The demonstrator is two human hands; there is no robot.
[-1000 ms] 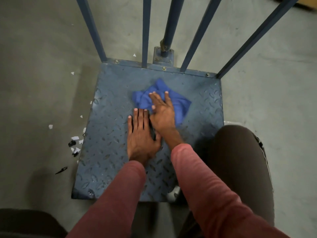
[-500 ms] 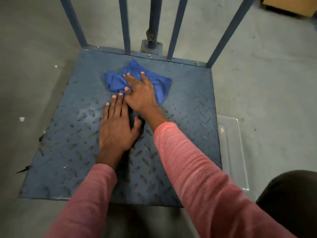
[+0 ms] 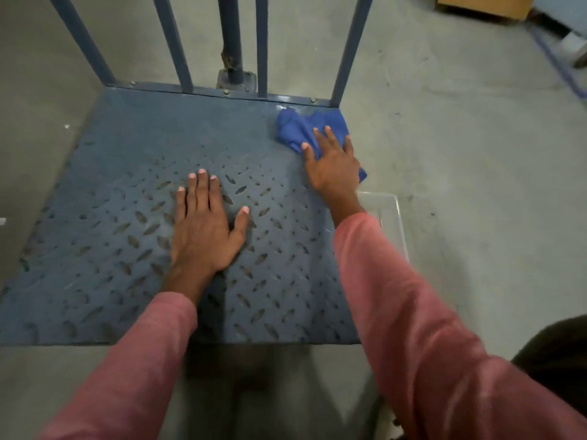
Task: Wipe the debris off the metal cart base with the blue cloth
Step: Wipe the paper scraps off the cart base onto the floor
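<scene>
Now wiping w/ right hand, fingers spread flat, pinning blue cloth at far-right corner of cart base, left hand splayed empty mid-plate, bracing; prob needing sweep off the edge next.

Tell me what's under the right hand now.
The blue cloth lies under the right hand, at the far right corner of the cart base. Any debris beneath the cloth is covered.

Scuffed grey concrete floor, cardboard box beyond
</scene>
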